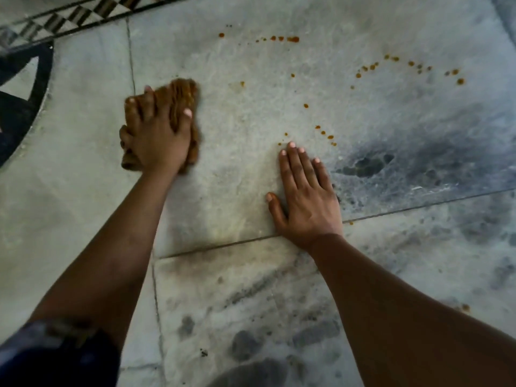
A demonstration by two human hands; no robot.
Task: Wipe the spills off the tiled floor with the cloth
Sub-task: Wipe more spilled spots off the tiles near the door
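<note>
left hand (156,135) grips a bunched rust-brown cloth (181,99), fingers curled over it, pressing it onto the grey veined tiled floor (237,177), approx 10 o'clock of the right hand (304,196). right hand lies flat on the tile, fingers straight & close together. small orange-brown spill drops (324,132) sit just off its fingertips at 1 o'clock, w/ more arcing further out, 12 to 2.

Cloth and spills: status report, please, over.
Left hand holds brown cloth on floor. Right hand flat on floor. Orange drops unwiped, right of cloth. Nothing blocking.
</note>
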